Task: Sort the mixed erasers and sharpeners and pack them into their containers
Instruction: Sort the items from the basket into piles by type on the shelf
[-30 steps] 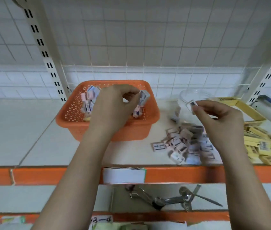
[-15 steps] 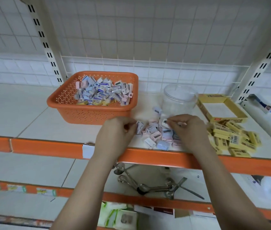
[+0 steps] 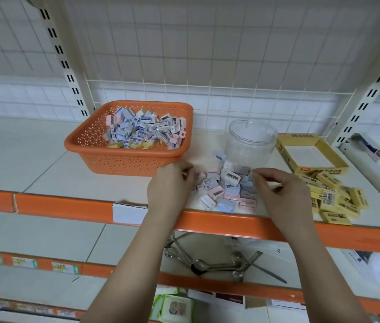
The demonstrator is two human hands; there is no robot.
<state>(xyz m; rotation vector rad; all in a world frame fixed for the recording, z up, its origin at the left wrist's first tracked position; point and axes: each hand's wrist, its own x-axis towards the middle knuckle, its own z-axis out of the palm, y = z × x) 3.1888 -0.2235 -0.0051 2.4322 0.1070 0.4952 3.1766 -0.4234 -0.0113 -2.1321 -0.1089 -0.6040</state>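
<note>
Your left hand (image 3: 171,185) sits at centre frame with its fingers curled at the left edge of the loose pile; whether they pinch a piece cannot be told, since the fingertips are blurred. Your right hand (image 3: 282,190) sits just right of centre, fingers curled at the pile's right edge, and its hold is likewise not readable. Working from the left of the frame: the orange basket (image 3: 124,159) stands in the upper-left centre of the shelf (image 3: 33,157), filled with mixed erasers and sharpeners (image 3: 144,132) in blue, white, pink and yellow. The pile of pink and blue sharpeners (image 3: 227,190) lies between your two hands, near the shelf's orange front rail (image 3: 219,221). The clear round jar (image 3: 252,141) stands upright just behind that pile, some pieces touching its base. The open yellow box (image 3: 310,155) lies right of the jar. Yellow erasers (image 3: 338,199) are heaped in front of that box, at the right of the frame. Metal spoons (image 3: 210,264) lie on the lower shelf, below centre.
</note>
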